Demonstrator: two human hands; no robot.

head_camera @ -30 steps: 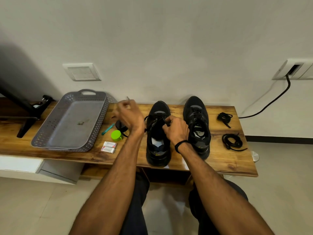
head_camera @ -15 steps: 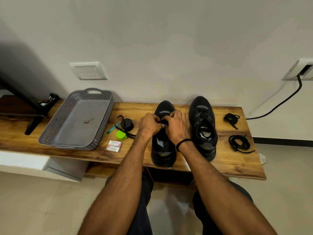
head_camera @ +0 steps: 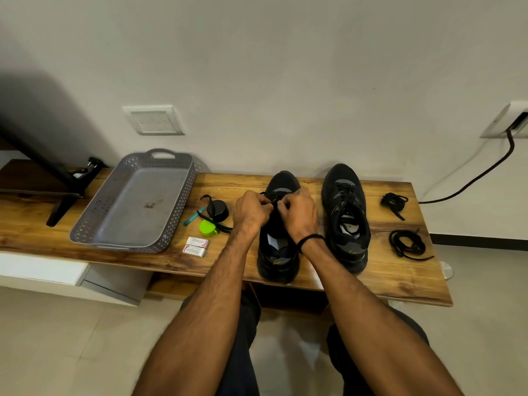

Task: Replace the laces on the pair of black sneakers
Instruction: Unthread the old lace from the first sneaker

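My left hand (head_camera: 251, 210) pinched the black lace (head_camera: 271, 200) above the near sneaker (head_camera: 278, 261) on the wooden surface (head_camera: 400, 281). My right hand (head_camera: 300, 214) gripped the same lace, fingers curled. The second sneaker (head_camera: 345, 221) stood just beside, with the coiled laces (head_camera: 407, 244) further right.

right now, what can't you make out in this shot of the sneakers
Head view only.
Which eyelet the lace enters on the left sneaker: covered by the left hand and right hand.
Print on the two small boxes: too small.
Wall socket: cut off by the right edge.
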